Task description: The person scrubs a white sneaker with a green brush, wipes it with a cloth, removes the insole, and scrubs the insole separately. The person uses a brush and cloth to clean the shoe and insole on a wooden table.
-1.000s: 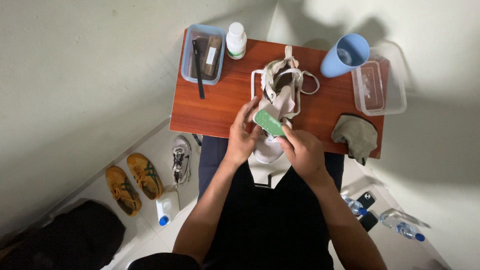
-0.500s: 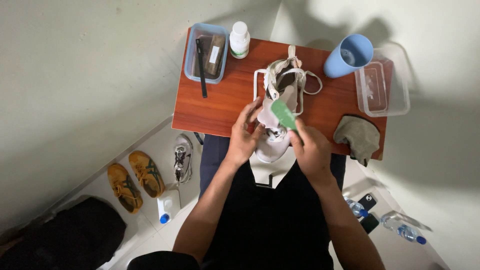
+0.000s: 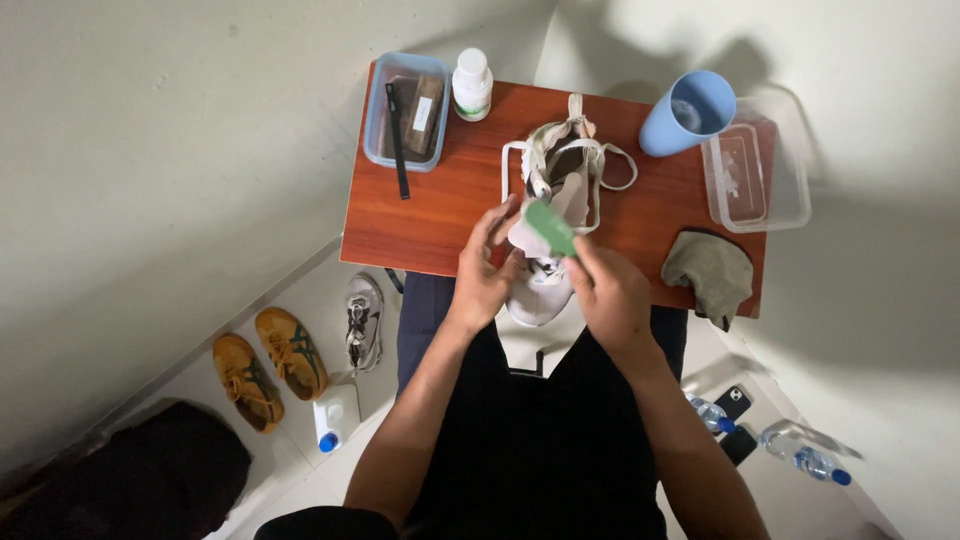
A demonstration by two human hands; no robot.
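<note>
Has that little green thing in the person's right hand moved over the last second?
Yes. The green piece in the right hand has tipped up and shifted toward the blue cup, judged against the shoe on the table.
</note>
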